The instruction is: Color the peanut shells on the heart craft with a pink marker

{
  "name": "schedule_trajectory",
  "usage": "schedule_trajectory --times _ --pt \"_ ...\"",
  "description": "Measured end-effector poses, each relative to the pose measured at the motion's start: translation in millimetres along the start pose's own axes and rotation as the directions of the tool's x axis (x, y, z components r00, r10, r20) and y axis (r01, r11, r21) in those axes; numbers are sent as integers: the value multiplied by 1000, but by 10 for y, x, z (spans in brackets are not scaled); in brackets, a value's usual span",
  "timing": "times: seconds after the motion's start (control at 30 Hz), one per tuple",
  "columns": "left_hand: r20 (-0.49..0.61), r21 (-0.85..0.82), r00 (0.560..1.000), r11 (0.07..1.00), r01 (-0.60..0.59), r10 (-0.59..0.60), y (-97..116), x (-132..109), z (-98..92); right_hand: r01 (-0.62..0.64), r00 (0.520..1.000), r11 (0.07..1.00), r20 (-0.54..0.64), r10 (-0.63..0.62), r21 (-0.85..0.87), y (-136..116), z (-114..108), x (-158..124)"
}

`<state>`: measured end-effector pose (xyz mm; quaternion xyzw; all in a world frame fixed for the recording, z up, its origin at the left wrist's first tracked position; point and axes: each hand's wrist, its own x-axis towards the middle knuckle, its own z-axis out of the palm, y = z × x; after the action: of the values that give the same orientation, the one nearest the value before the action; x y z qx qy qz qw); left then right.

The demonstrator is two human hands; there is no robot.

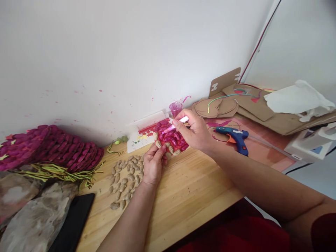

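Note:
My left hand [154, 162] grips the near left edge of a craft piece [172, 138] covered with peanuts, its thumb on top. Most of the peanuts on it are wet-looking magenta; those along the near and left edges keep their natural tan. Pinched in my right hand [193, 129] is a paintbrush [181, 120] with a white handle, pink toward its tip. Its tip points down at the magenta peanuts, though I cannot tell whether it touches. Behind my right hand stands a pink-stained plastic cup [175, 107]. Loose peanuts [127, 180] lie left of my left hand.
Finished-looking magenta peanut pieces [65, 147] with yellow-green cords are stacked at left, above plastic bags [36, 217]. White paper [133, 141] holds small stars. A blue glue gun [236, 136] lies right, below cardboard cut-outs [210, 106]. The wall [105, 63] stands close behind.

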<state>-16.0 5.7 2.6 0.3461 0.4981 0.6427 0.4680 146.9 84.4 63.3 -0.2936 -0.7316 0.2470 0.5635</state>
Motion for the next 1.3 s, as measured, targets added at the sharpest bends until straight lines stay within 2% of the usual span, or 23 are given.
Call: schedule_trajectory --times 0.17,0.37,0.6,0.77,1.13,1.3 --pt "1 -28 1000 1000 3 -3 11 -1 11 21 999 1000 -32 -22 -16 -27 -13 0" --pt "-19 -59 1000 998 22 -23 45 -19 38 3 1000 1000 8 -3 10 -55 -6 -15" --pt "-16 -71 1000 997 17 -18 35 -22 27 23 1000 999 -17 -23 25 -45 -4 -15" --pt "-15 -64 1000 998 9 -9 23 -10 23 45 999 998 -19 -45 -43 -37 0 -15" --pt "3 24 1000 999 -31 31 -34 4 -32 105 994 990 -3 -106 -96 26 18 -14" --pt "1 124 997 989 -80 80 -77 2 -42 207 978 962 -2 -211 -176 1 11 -24"
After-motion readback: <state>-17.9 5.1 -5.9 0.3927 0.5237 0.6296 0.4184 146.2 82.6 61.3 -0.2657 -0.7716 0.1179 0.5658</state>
